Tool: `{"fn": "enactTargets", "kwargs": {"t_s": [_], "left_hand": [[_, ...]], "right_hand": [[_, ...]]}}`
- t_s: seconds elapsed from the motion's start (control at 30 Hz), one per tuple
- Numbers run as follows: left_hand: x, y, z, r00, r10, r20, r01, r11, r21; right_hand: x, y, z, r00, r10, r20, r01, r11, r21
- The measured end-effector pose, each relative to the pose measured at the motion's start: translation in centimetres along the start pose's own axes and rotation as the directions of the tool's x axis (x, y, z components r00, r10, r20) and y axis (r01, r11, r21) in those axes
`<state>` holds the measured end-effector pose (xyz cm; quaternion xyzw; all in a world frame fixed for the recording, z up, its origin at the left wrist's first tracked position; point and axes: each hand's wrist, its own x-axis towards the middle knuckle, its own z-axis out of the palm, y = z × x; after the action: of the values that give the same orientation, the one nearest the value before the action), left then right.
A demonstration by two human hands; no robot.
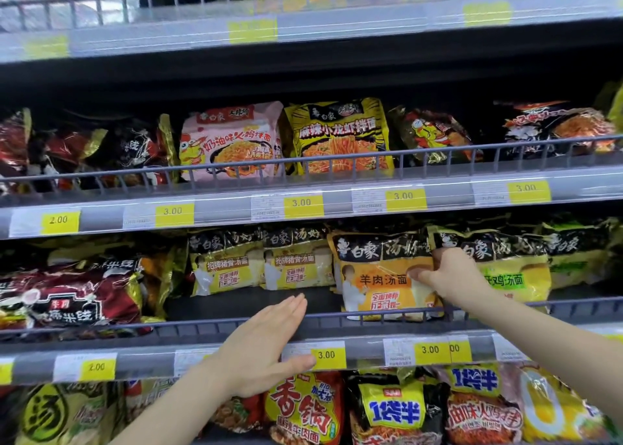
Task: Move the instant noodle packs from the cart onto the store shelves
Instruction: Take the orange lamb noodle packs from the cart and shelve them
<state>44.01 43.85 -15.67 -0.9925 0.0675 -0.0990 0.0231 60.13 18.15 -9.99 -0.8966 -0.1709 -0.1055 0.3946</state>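
The orange noodle pack (381, 277) stands upright on the middle shelf (371, 345), right behind the wire front rail (387, 314), which cuts across its bottom edge so the lower seam is kinda hard to see. It's got a black band with white characters on top and an orange-yellow panel below with a little figure in white. The right hand (451, 277) pinches its upper right corner, thumb on the front and fingers curled over the top, so that corner is covered. Just to its right a yellow-green noodle pack (512, 269) overlaps behind the hand, partly hidden by the wrist. To the left, two pale yellow noodle packs (263, 264) sit further back on the shelf, leaving a bare dark strip of shelf floor in front of them. The left hand (263, 347) hovers flat over that gap, fingers straight and together, holding nothing, palm crossing the rail. Far left, dark red packs (67, 296) are blurry and cut off by the frame edge. The shelf above has a pink pack (232, 141) and a yellow pack (340, 134) behind its own rail. Yellow price tags (328, 355) run along the shelf lip.
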Motion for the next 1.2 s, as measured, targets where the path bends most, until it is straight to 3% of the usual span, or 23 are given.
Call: {"fn": "enactTargets", "kwargs": {"t_s": [0.23,0.37,0.53,0.6,0.73,0.87,0.93,1.2], "left_hand": [[-0.4,0.6,-1.0,0.999,0.002,0.045,-0.001,1.0,-0.006],[-0.5,0.7,-1.3,0.997,0.0,0.083,0.001,1.0,-0.01],[-0.3,0.5,-1.8,0.99,0.004,0.144,-0.002,1.0,-0.016],[-0.3,0.4,-2.1,0.986,0.007,0.164,-0.002,1.0,-0.031],[-0.1,0.2,-2.9,0.979,0.008,0.204,0.0,0.999,-0.037],[-0.6,-0.6,-4.7,0.975,-0.023,0.22,0.026,1.0,-0.011],[-1.2,-0.7,-5.8,0.972,-0.055,0.226,0.055,0.998,0.008],[-6.3,-2.1,-9.9,0.931,-0.278,0.238,0.247,0.957,0.15]], "right_hand": [[-0.9,-0.8,1.0,0.985,-0.11,-0.13,0.053,0.924,-0.38],[-1.2,-2.1,0.0,0.98,-0.196,-0.019,0.131,0.719,-0.682],[-1.5,-3.4,-0.7,0.981,-0.16,0.106,0.17,0.47,-0.866],[-1.7,-3.4,-0.7,0.975,-0.167,0.146,0.205,0.422,-0.883],[-2.6,-4.8,-0.4,0.935,-0.331,0.129,0.276,0.448,-0.85],[-2.7,-5.6,0.9,0.815,-0.511,0.274,0.532,0.471,-0.704],[-2.7,-6.5,1.5,0.757,-0.532,0.38,0.623,0.409,-0.667],[-3.7,-10.7,5.2,0.559,-0.606,0.566,0.825,0.333,-0.457]]}}
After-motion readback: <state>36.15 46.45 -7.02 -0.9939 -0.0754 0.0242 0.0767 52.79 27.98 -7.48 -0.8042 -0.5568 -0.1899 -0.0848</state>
